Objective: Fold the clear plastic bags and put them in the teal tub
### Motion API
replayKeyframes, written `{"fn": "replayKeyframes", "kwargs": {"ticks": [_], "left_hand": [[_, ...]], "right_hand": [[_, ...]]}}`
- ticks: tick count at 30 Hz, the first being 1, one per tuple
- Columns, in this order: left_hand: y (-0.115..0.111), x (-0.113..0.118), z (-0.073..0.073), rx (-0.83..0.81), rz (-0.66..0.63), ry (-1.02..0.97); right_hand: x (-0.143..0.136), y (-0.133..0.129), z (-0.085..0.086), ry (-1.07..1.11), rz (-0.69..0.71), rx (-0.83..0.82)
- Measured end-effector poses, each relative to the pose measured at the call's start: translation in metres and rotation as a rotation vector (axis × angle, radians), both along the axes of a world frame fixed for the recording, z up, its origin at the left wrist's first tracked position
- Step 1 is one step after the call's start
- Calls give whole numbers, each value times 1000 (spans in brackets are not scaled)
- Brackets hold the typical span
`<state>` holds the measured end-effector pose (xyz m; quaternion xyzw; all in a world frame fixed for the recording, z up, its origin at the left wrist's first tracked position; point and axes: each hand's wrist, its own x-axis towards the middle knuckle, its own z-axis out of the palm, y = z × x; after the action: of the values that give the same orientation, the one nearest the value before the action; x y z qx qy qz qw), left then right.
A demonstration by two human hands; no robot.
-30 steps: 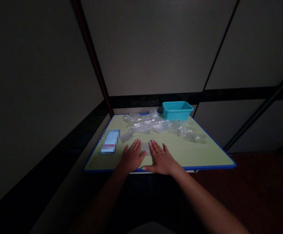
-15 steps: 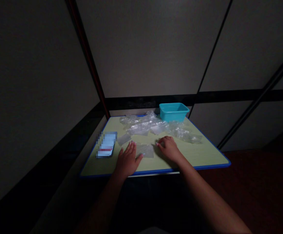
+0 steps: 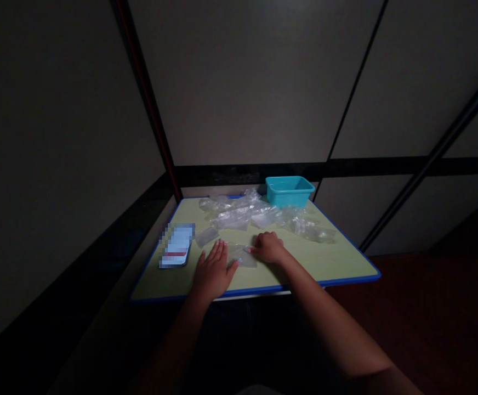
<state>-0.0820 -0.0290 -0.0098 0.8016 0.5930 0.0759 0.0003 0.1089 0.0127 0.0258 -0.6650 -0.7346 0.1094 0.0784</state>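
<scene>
A small clear plastic bag lies flat near the front of the table. My left hand rests palm down at its left side, fingers stretched and thumb spread, pressing on the bag. At the bag's right edge is my right hand, fingers curled, with thumb and index fingertip together on the plastic. Behind the hands spreads a crumpled heap of clear plastic bags. Another small flat bag lies just beyond my left fingertips.
A turquoise plastic basket stands at the back right of the pale table, which has a blue edge. A phone with a lit, blurred screen lies on the left. Panelled walls rise behind and to the left.
My right hand has moved left, from beside the small bag onto its right edge. The left hand stays flat in place. The view has shifted slightly.
</scene>
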Motion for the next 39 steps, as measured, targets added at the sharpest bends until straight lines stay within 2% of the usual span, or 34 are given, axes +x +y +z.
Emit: {"fn": "replayKeyframes", "kwargs": {"ticks": [12,19,22,25,30,35,39], "left_hand": [[0,0,-3,25,19,5],[2,-2,-5,41,17,-99],[8,-5,-9,70,35,-262],[16,-10,-12,88,65,-557],[35,-13,-1,50,179,-1064],[67,-2,23,-40,-10,-1287],[91,14,34,-249,-163,-1264]], "right_hand": [[-5,4,5,-13,63,-60],[1,11,-4,151,87,-19],[10,19,-11,308,116,18],[19,29,-14,489,153,50],[30,41,-11,789,234,84],[37,44,-14,996,254,133],[41,43,-17,1075,254,159]]}}
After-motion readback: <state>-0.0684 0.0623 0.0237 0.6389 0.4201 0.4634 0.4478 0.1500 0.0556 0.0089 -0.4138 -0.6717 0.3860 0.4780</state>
